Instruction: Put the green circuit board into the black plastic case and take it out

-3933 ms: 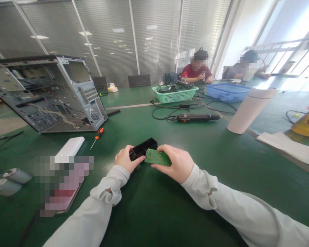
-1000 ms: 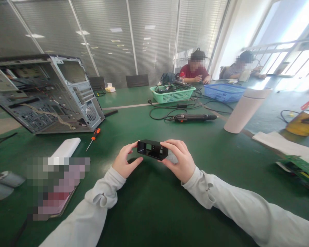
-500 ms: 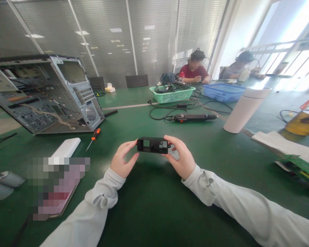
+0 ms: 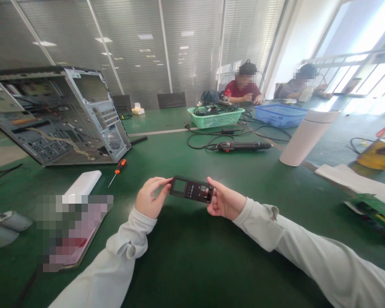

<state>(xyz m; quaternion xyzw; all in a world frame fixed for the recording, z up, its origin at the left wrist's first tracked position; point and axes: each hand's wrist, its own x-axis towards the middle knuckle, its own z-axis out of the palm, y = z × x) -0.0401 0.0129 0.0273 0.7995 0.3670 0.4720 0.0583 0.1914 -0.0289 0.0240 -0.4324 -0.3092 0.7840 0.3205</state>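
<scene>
Between my two hands, above the green table (image 4: 192,256), is a small black plastic housing (image 4: 192,194) with a rectangular window on its left, small markings in the middle and more cut-outs on its right. Its flat printed face is turned up toward me. My left hand (image 4: 150,197) pinches the left end between thumb and fingers. At the right end, my right hand (image 4: 226,200) grips it with the thumb on top and the fingers curled beneath. Left of my hands lies a screwdriver (image 4: 117,172) with an orange and black handle.
An open computer case (image 4: 111,128) stands at the left, near a white power bank (image 4: 83,185) and a phone (image 4: 83,244). Ahead are a corded electric screwdriver (image 4: 244,146) and a green basket (image 4: 216,119) of cables. A pale tumbler (image 4: 303,139) and a circuit board (image 4: 375,211) are right. Two people sit beyond.
The housing has been turned from its open, hollow side to its printed face, and it tilts down to the right. My right hand has rotated, its fingers now curled under the end.
</scene>
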